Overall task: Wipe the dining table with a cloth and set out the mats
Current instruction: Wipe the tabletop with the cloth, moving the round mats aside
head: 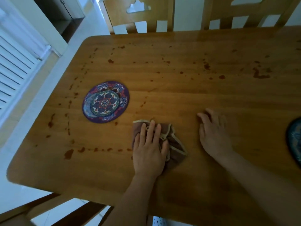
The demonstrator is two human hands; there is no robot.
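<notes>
crumpled cloth (176,147), lower centre of the table (211,95), pressed flat under the left hand (149,149), fingers straight and slightly spread. reddish stains (68,154) are seen left of and above it; the round mat (105,102) is placed at its upper left. the right hand (213,132) is rested beside the cloth, fingers loosely apart, holding nothing.
</notes>
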